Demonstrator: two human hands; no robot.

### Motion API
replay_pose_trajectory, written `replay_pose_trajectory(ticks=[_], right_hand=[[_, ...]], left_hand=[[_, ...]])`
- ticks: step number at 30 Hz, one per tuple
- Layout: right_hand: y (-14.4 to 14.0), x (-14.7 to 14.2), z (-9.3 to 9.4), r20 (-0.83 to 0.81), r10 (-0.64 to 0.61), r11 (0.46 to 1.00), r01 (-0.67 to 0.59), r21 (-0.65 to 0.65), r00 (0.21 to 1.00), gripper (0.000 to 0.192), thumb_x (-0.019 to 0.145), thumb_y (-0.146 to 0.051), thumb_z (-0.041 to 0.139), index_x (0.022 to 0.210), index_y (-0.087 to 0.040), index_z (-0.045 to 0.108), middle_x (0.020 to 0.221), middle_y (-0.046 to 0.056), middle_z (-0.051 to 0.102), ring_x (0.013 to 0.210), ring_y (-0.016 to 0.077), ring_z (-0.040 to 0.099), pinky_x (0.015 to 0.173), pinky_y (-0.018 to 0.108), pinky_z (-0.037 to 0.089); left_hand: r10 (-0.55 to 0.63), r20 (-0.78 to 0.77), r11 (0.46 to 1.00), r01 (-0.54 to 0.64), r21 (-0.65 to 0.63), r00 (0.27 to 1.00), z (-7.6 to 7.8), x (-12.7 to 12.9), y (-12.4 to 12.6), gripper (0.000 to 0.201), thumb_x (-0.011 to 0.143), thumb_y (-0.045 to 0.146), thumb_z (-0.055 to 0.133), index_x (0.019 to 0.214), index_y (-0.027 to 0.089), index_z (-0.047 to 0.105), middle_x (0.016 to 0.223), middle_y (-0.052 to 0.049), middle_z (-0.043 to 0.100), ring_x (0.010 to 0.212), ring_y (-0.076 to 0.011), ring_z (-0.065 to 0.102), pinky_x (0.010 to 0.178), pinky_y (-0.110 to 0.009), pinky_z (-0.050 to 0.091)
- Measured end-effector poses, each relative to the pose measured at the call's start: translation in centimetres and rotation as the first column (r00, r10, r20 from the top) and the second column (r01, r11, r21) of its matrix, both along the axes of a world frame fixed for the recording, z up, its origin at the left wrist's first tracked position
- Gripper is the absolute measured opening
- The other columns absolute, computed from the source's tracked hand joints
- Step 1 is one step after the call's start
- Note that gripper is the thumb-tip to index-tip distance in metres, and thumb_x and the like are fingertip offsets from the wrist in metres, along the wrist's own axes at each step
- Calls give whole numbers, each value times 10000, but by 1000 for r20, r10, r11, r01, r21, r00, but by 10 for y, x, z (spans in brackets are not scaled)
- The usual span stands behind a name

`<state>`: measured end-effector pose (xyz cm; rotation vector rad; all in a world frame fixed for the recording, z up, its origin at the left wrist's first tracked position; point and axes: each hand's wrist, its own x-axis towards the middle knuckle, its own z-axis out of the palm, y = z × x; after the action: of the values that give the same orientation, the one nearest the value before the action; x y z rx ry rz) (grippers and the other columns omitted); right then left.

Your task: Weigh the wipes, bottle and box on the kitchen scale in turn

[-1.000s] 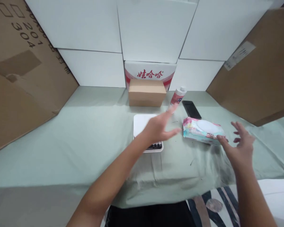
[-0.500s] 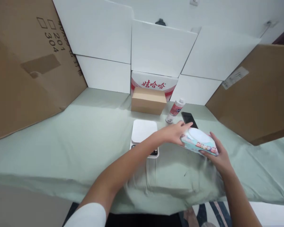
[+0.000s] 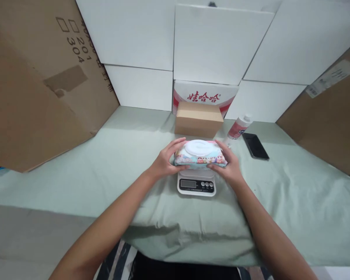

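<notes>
A soft pack of wet wipes (image 3: 200, 155), pastel print with a white oval lid, sits over the white kitchen scale (image 3: 196, 185). My left hand (image 3: 164, 161) grips the pack's left end and my right hand (image 3: 229, 165) grips its right end. The scale's display and three round buttons show just below the pack; the display's reading is too small to tell. Whether the pack rests on the platform or hovers just above it, I cannot tell.
A small brown cardboard box (image 3: 198, 119) stands behind the scale, in front of a red-and-white printed carton (image 3: 204, 94). A white bottle (image 3: 238, 127) and a dark phone (image 3: 255, 146) lie to the right. Large cardboard sheets (image 3: 32, 85) and white boxes wall the green-clothed table (image 3: 76, 171).
Both hands took the wipes pack from the cloth on the right, lifted it and carried it left over the scale. The view shifted with my head.
</notes>
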<state>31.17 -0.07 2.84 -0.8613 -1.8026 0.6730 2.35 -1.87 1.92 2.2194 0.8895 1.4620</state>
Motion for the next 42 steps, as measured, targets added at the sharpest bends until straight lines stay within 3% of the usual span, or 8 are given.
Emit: replay_pose_trajectory(ticks=[10,13,16,18,20,22,28,42], right_hand=[[-3,7,-12,91,-50,997,45,59,995,864,730,-614,895,1489,-305,622,1441,122,684,1327,346,645,1111,504,557],[3,14,-15,-102,-105,995,104,-11,989,875,795,-761,728,1540,-336,555,1480,119,653,917,227,723,781,398,612],[14,30,-13,-446,-278,959,269,-85,850,685,883,-732,559,1438,-334,610,1295,85,715,509,69,475,478,275,392],[22,40,-10,-574,-420,905,372,-207,703,518,884,-644,565,1207,-261,698,998,37,724,438,47,375,431,245,282],[29,47,-9,-589,-552,833,429,-350,591,371,854,-573,609,918,-215,682,736,-22,620,420,51,358,411,225,233],[33,50,-9,-564,-623,782,455,-426,542,363,810,-541,682,697,-222,549,580,-74,467,421,54,341,399,209,212],[35,47,-19,-514,-620,784,499,-370,593,614,798,-492,780,601,-259,248,483,-123,250,408,49,268,395,217,172],[39,51,-29,-368,-646,763,572,-299,669,581,844,-447,728,614,-275,223,514,-96,239,472,84,265,431,254,195]], left_hand=[[-85,79,989,94,-113,993,-9,4,8,888,744,539,916,1531,288,590,1642,-186,543,1520,-381,541,1245,-544,483],[-116,137,973,140,-185,984,-6,-14,12,990,700,707,875,1550,298,576,1699,-174,474,1585,-401,448,1303,-526,403],[52,298,972,21,-235,953,-1,-39,20,971,789,889,636,1561,308,545,1714,-154,460,1587,-382,451,1295,-507,396],[255,368,947,-154,-281,894,0,-52,25,871,868,880,533,1481,265,600,1549,-166,633,1460,-344,599,1195,-477,490],[421,333,887,-305,-347,844,-2,-56,29,656,920,768,561,1241,216,711,1140,-120,785,1128,-266,741,990,-385,569],[505,217,828,-398,-394,835,-4,-53,31,416,916,613,623,913,207,712,745,-22,670,744,-174,642,750,-303,516],[448,-63,812,-435,-390,892,-6,-41,28,409,829,442,613,575,225,377,556,47,314,570,-116,284,581,-299,264],[407,-91,830,-410,-378,909,-9,-43,26,460,843,409,577,597,232,231,601,42,206,593,-116,213,591,-318,197]])
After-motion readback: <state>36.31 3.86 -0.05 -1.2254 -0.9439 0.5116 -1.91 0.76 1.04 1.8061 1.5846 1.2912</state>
